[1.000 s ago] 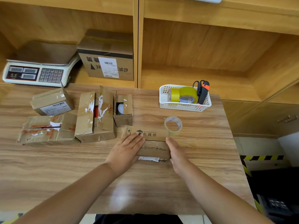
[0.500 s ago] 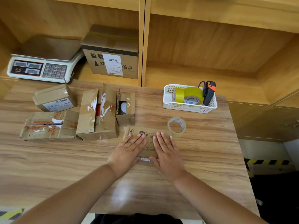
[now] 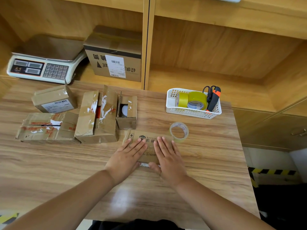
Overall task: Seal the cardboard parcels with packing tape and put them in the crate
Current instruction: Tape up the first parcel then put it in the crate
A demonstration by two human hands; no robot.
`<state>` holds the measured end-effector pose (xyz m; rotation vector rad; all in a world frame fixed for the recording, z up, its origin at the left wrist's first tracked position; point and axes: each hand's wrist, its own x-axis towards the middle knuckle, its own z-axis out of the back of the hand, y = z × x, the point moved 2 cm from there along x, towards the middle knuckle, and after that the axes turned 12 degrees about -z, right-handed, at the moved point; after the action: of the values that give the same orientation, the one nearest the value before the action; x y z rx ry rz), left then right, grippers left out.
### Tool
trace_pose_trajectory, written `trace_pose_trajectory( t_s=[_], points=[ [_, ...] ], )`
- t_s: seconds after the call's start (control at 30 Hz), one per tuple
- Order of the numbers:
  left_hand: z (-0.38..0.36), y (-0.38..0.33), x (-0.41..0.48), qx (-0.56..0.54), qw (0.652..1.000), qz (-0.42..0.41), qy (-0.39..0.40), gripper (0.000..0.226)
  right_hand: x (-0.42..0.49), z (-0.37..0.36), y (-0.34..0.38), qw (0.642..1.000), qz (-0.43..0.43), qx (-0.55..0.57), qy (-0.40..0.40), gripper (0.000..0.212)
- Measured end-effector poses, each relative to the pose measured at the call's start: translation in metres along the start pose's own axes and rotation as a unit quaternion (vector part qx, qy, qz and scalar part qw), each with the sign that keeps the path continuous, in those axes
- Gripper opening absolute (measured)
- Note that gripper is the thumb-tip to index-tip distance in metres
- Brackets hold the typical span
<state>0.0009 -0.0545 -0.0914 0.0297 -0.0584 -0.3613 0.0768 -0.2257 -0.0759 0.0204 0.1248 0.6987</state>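
Of the person only some parts are in view: two arms and a little clothing. The left hand (image 3: 127, 156) and the right hand (image 3: 168, 157) are bare. The left forearm (image 3: 66, 202) and the right forearm (image 3: 216, 200) are bare too, along the whole length that is seen, down to the lower corners. Between the arms, at the bottom edge, there is a narrow strip of a black garment (image 3: 137, 225). It is plain, and what kind of garment it is cannot be told.
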Motion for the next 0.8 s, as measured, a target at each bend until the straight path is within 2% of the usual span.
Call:
trace_pose_trajectory(
  t_s=[0.1, 0.17, 0.23, 0.33, 0.43, 0.57, 0.8],
  points=[
    [0.000, 0.001, 0.001, -0.002, 1.000, -0.004, 0.002, 0.065, 0.005, 0.012, -0.013, 0.992, -0.011, 0.118, -0.032, 0.067],
    [0.002, 0.001, 0.001, -0.007, 1.000, -0.005, 0.006, 0.063, 0.011, 0.018, -0.031, 0.974, -0.073, 0.201, -0.077, 0.062],
    [0.008, 0.003, 0.003, -0.020, 1.000, 0.005, 0.000, 0.060, 0.021, 0.021, -0.052, 0.956, -0.150, 0.227, -0.114, 0.057],
    [0.016, 0.006, 0.012, -0.048, 0.998, 0.034, -0.032, 0.054, 0.039, 0.015, -0.078, 0.964, -0.202, 0.164, -0.053, 0.042],
    [0.023, 0.009, 0.026, -0.045, 0.996, 0.067, -0.037, 0.054, 0.053, 0.005, -0.088, 0.982, -0.168, 0.093, 0.003, 0.037],
    [0.019, 0.013, 0.037, -0.017, 0.996, 0.092, 0.005, 0.060, 0.069, -0.004, -0.089, 0.989, -0.130, 0.052, 0.037, 0.032],
    [0.007, 0.015, 0.038, -0.031, 0.991, 0.115, 0.067, 0.071, 0.079, -0.013, -0.093, 0.985, -0.150, 0.001, 0.087, 0.029]
  ],
)
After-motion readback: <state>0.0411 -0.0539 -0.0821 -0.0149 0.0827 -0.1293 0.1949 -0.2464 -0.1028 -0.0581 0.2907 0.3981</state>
